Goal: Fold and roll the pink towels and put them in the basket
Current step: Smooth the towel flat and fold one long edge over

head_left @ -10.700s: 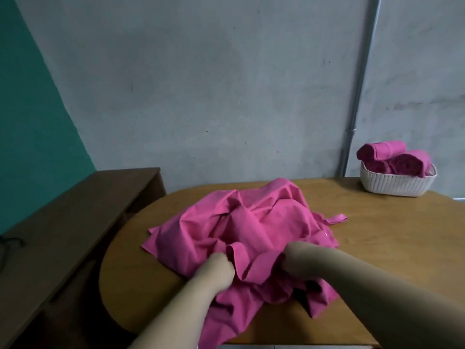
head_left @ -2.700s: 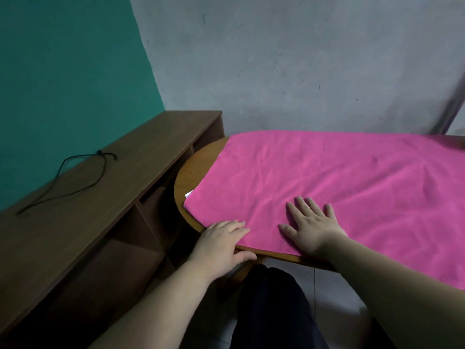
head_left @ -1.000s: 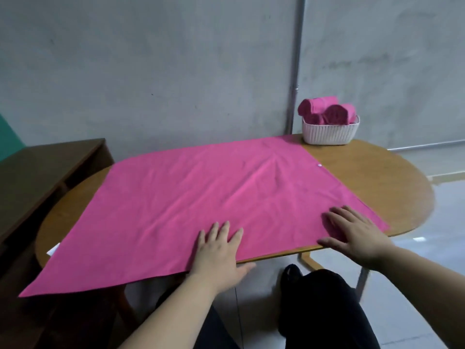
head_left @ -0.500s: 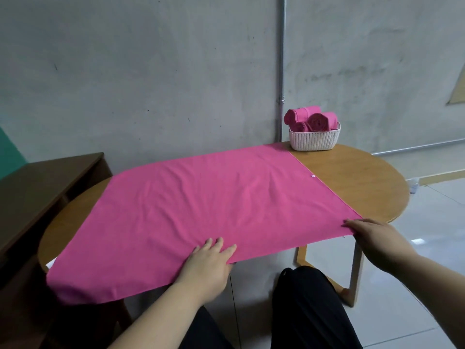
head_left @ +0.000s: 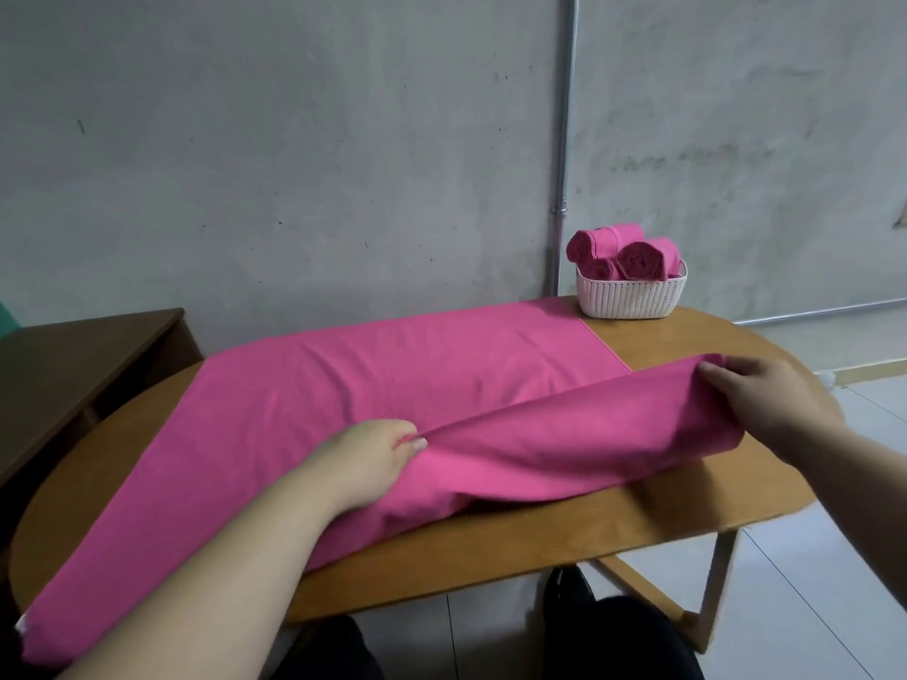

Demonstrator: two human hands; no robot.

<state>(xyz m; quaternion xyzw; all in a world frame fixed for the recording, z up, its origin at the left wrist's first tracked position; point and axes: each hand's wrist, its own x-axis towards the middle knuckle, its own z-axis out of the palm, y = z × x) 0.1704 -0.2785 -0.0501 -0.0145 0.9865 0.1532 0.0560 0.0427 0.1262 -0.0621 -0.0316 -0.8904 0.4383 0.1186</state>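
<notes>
The pink towel (head_left: 373, 385) lies spread on the wooden table (head_left: 540, 547), its near edge lifted and pinched mid-length by the left hand (head_left: 368, 458) and at the corner by the curled fingers (head_left: 721, 373) of the right hand (head_left: 770, 409), with the white basket (head_left: 630, 299) of rolled towels (head_left: 633, 257) at the far edge against a grey wall (head_left: 343, 164).

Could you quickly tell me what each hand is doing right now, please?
Left hand: closed, pinching the near edge of the pink towel.
Right hand: closed, gripping that towel's lifted corner.
</notes>
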